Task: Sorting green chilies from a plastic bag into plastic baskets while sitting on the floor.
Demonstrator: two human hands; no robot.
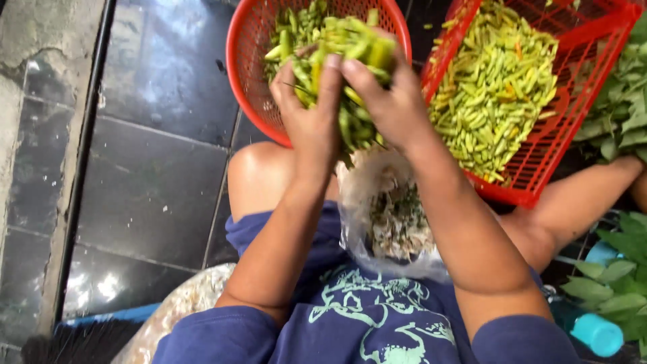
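- Head view: the left hand (311, 111) and the right hand (387, 101) are raised together over the person's lap, each closed around part of one shared bunch of green and yellow-green chilli peppers (350, 44).
- The fingertips of both hands meet at the top of the bunch; peppers stick out above the fingers and hang down between the two palms.
- The held bunch sits just in front of a round red plastic mesh basket (246, 64) that has more of the same peppers inside it.
- To the right, touching that basket's rim, is a rectangular red plastic mesh tray (539, 162) piled with loose peppers.
- Below the hands, a clear plastic bag (354, 202) lies open in the lap, holding pale scraps and green bits.
- Green leafy stems (623, 101) lie at the right edge.
- A turquoise plastic bottle (596, 334) is at the lower right.
- Dark wet floor tiles (155, 175) fill the left side.
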